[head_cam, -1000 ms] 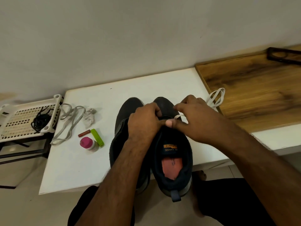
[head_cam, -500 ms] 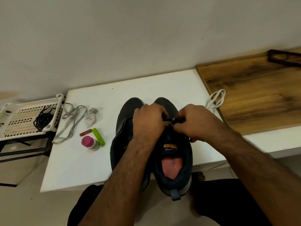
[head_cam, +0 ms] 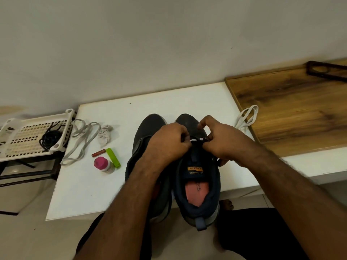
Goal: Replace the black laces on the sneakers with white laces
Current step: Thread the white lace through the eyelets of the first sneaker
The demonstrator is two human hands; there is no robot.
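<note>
Two dark sneakers stand side by side at the front of the white table [head_cam: 112, 194], toes away from me. Both my hands meet over the eyelets of the right sneaker [head_cam: 199, 186]. My left hand [head_cam: 169, 142] has its fingers curled at the shoe's upper and pinches the white lace [head_cam: 196, 140], a short bit of which shows between the hands. My right hand [head_cam: 220, 140] pinches the same lace from the right; the lace's free loop [head_cam: 247, 117] trails to the table's right edge. My left forearm covers much of the left sneaker [head_cam: 148, 128].
A second pale lace [head_cam: 80, 139] and a crumpled tissue [head_cam: 105, 134] lie at the table's left, with a pink-capped bottle [head_cam: 103, 164], a green stick [head_cam: 113, 158] and a small brown tube. A black lace [head_cam: 49, 138] sits in the white rack [head_cam: 22, 132] further left. A wooden board [head_cam: 293, 109] lies right.
My right hand drew in from the right to meet my left over the eyelets, then both rose slightly. The lace's loop on the table shifted a little.
</note>
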